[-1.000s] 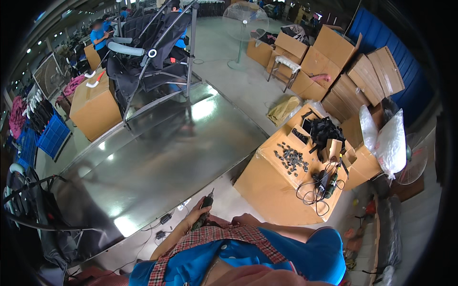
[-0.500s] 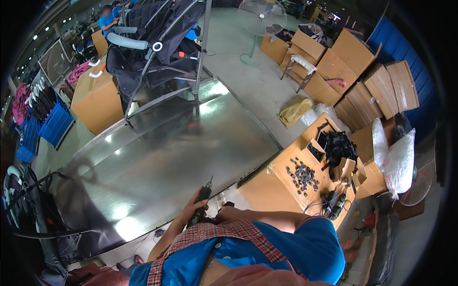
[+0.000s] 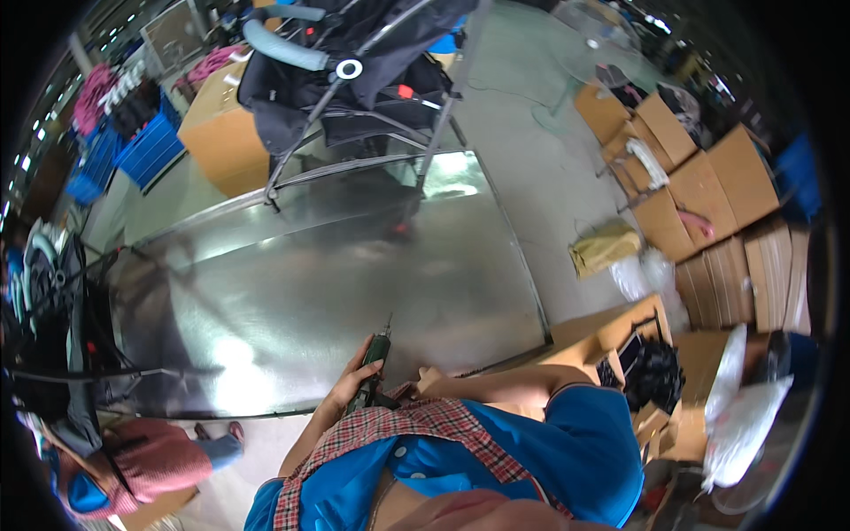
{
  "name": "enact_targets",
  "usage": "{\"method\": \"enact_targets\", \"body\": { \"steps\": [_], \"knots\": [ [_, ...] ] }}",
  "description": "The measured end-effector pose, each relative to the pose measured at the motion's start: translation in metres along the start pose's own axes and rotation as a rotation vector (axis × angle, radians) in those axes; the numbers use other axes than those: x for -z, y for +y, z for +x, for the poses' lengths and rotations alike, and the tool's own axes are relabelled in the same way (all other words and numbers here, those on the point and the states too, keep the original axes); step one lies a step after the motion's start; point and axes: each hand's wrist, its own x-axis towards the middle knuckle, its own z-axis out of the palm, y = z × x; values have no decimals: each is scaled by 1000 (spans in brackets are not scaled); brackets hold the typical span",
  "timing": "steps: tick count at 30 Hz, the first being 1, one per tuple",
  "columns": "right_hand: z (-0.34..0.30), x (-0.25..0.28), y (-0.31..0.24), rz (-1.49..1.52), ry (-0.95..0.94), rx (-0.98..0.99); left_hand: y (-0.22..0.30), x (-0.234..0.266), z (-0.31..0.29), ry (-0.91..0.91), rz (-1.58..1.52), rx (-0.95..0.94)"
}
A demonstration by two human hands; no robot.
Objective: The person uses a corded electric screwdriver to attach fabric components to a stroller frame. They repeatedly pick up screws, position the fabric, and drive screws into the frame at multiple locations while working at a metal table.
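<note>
My left hand (image 3: 359, 382) is wrapped round a dark green electric screwdriver (image 3: 380, 350), whose thin metal bit points away from me over the near edge of a shiny metal-topped table (image 3: 354, 283). To its right, my right hand (image 3: 430, 379) is held close to my checked apron by the same edge. Its fingers look curled, and whatever lies in them is hidden. On the far side of the table stands a black stroller (image 3: 354, 102) with a grey frame and a pale blue-grey bar.
A cardboard-topped stand (image 3: 575, 341) with black straps (image 3: 653, 376) is at my right. Cardboard boxes (image 3: 699, 195) and plastic bags (image 3: 751, 420) lie beyond it. Folded stroller parts (image 3: 75, 345) stand at the left. A person in a pink garment (image 3: 146, 465) is at lower left.
My view has turned, so the table, stroller and boxes sit farther right. The black thing near my right hand no longer shows. My left hand still grips the screwdriver.
</note>
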Motion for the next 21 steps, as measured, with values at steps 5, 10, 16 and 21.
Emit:
{"method": "enact_targets", "body": {
  "steps": [5,10,16,21],
  "knots": [
    [-31,93,69,611,188,740,-1,5,7,80,-74,-22],
    [-42,249,264,994,1341,267,4,-1,4,271,-254,-78],
    [-124,427,498,569,2213,-513,-4,8,1,357,-347,-145],
    [-119,446,484,1270,1876,-145,-17,5,2,439,-436,-138]
  ]
}}
